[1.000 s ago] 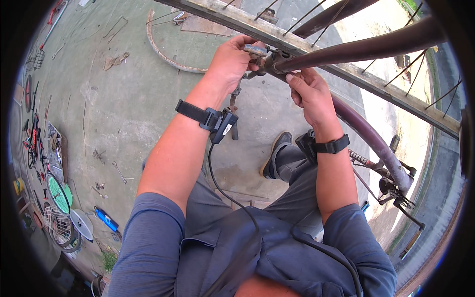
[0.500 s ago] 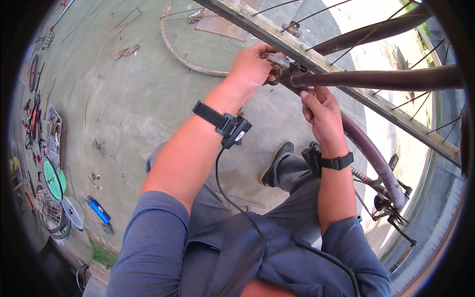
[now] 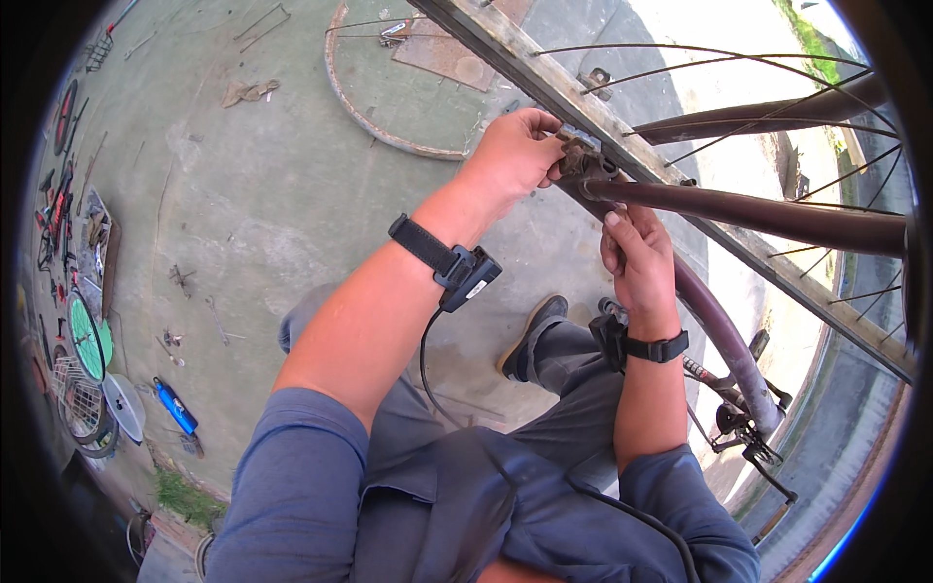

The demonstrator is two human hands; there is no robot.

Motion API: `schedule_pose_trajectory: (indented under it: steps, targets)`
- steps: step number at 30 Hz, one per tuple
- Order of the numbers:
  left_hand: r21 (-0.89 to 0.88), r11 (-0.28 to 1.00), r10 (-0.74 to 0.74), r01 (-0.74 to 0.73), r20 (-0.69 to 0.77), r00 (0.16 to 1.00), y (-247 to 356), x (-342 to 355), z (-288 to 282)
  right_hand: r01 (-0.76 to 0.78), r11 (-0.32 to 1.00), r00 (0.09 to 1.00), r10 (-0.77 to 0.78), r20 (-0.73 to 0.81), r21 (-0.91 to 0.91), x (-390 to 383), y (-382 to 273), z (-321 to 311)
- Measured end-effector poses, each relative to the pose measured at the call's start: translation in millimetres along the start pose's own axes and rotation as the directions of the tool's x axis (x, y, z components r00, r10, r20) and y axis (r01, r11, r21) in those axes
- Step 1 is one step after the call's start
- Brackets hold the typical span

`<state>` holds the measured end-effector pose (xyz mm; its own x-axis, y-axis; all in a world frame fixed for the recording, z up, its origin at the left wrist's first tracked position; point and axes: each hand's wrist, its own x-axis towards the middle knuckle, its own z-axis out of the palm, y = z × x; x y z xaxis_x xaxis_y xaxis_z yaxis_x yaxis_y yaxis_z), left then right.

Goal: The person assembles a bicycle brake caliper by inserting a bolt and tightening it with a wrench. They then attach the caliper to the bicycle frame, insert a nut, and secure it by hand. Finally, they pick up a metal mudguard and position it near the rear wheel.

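Observation:
A maroon bicycle frame (image 3: 714, 309) spans from the upper middle to the lower right, its cranks at the low end. At the upper end of its tube, where a thinner tube (image 3: 758, 212) branches off beside the wheel rim (image 3: 544, 83), sits a worn grey metal part (image 3: 580, 154), clamp-like in shape. My left hand (image 3: 515, 154) pinches at this part, fingertips closed against its left side. Just below the joint, my right hand (image 3: 639, 255) grips the frame tube, fingers curled partly behind it and thumb in front.
Thin spokes (image 3: 700, 53) cross the upper right. On the concrete floor lie a bare curved rim (image 3: 364, 121), a rusty board (image 3: 452, 56), a rag (image 3: 248, 93) and a blue bottle-like object (image 3: 176, 405). Tools, bicycle parts and a wire basket (image 3: 78, 394) crowd the left edge.
The wheel and upper frame have shifted slightly right and down in view. My left hand has moved with the joint, a little right and lower. Both hands keep their places on the bicycle.

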<state>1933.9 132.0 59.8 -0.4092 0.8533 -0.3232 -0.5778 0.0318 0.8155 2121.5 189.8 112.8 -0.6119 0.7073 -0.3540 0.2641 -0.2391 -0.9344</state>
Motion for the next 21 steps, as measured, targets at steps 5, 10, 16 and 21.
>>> schedule_pose_trajectory:
  steps: [5,10,16,21]
  targets:
    - [-0.021,1.000,-0.020,0.020,-0.002,1.000,0.9,-0.8,-1.0,0.012,0.998,1.000,-0.011,-0.016,0.057,2.4,1.0,2.6]
    - [-0.030,0.999,-0.032,0.032,-0.007,0.999,1.9,-1.2,-0.5,0.006,0.996,0.999,-0.002,-0.042,0.090,5.0,1.0,4.6]
    - [-0.045,0.998,-0.040,0.040,-0.002,0.999,2.3,1.7,-0.9,0.002,0.998,0.999,0.000,-0.048,0.060,3.8,0.6,4.3]
    - [-0.092,0.995,-0.032,0.033,0.009,0.999,-0.5,0.2,1.4,0.011,0.997,0.999,-0.008,-0.046,0.080,5.1,2.2,1.8]
